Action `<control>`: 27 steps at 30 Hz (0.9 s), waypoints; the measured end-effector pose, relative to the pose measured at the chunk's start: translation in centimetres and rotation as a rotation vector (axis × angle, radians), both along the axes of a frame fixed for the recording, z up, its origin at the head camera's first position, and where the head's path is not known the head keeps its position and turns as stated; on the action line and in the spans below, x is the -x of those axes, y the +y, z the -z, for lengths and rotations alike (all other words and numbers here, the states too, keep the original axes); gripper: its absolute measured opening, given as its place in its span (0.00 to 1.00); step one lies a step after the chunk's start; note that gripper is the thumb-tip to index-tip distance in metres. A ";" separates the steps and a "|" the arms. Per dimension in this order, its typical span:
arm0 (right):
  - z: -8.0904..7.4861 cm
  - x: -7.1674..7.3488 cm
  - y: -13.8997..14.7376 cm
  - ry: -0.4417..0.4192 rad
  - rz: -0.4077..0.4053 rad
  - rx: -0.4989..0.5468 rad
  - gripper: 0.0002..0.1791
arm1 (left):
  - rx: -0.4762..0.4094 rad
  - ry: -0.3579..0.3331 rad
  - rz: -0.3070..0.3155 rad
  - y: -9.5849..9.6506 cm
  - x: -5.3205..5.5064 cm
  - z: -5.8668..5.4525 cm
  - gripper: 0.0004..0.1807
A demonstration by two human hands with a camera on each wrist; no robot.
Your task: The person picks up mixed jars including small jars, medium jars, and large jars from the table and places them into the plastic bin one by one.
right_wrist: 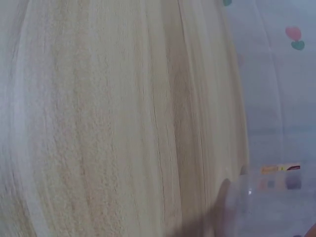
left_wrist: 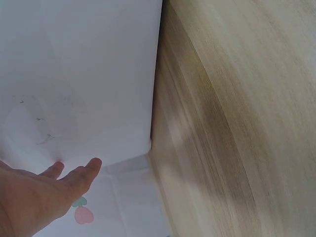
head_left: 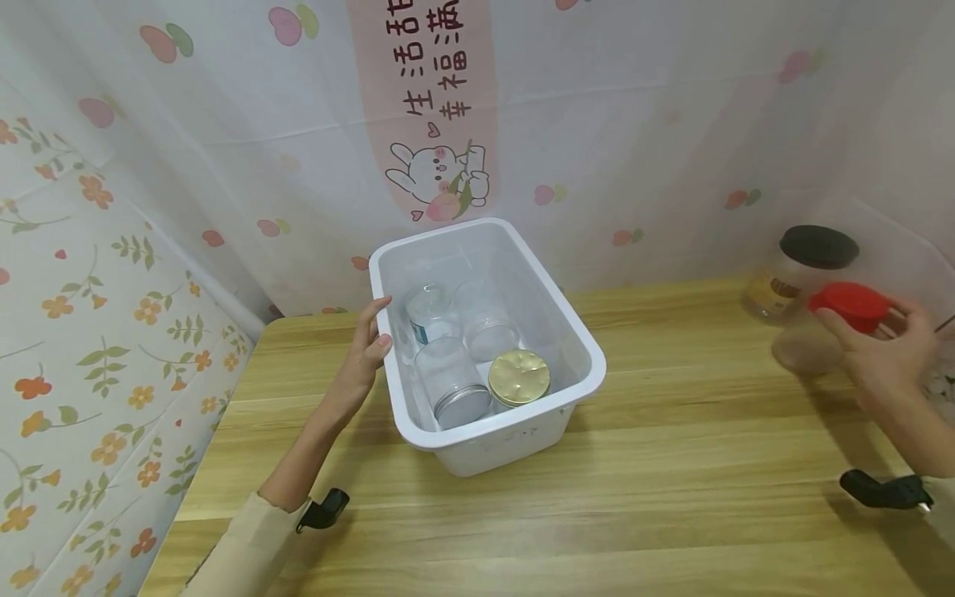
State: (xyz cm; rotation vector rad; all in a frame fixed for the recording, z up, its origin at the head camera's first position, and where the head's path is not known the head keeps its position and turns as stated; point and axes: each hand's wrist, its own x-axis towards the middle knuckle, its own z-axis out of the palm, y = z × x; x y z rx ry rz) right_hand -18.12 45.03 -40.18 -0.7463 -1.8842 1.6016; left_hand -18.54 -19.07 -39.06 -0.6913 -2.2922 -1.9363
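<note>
A person stands at a wood-grain worktop [head_left: 671, 514], arms spread well apart. The right hand [head_left: 891, 352], far out to its own side, pinches the red lid [head_left: 850, 305] of a clear jar [head_left: 806, 350] between thumb and fingers. The jar's body hangs below that lid, blurred; I cannot tell whether its base touches the wood. Just beyond that hand stands a labelled jar with a black lid [head_left: 819, 247], close by.

The left hand [head_left: 366, 352] rests on the near side rim of a white tub [head_left: 585, 352], fingers loosely extended rather than clenched; from the left wrist view, fingertips [left_wrist: 94, 165] lie at the tub's outer wall. The tub sits immediately right of this hand, between the two hands. Inside it are four containers: a clear one with a teal label [head_left: 430, 307], another clear one [head_left: 488, 332], a silver-lidded jar [head_left: 451, 377] on its side, and a gold-lidded jar [head_left: 520, 377].

To handle this well, I would keep the pinch centred and firm, since the weight depends on the lid being screwed tight. Care around the black-lidded neighbour would avoid a knock, and light steady pressure from the left hand should keep the tub from sliding.
</note>
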 end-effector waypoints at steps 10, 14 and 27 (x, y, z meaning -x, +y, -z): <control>0.0 0.2 -0.6 0.016 -0.051 -0.045 0.42 | 0.007 -0.016 0.002 -0.1 0.0 -0.1 0.33; 0.0 0.1 -0.6 0.005 -0.076 -0.106 0.42 | 0.031 -0.040 -0.001 -0.2 -0.1 -0.3 0.34; 0.0 -0.2 -1.5 0.050 -0.286 -0.239 0.35 | 0.054 -0.084 0.007 -0.6 -0.4 -0.8 0.33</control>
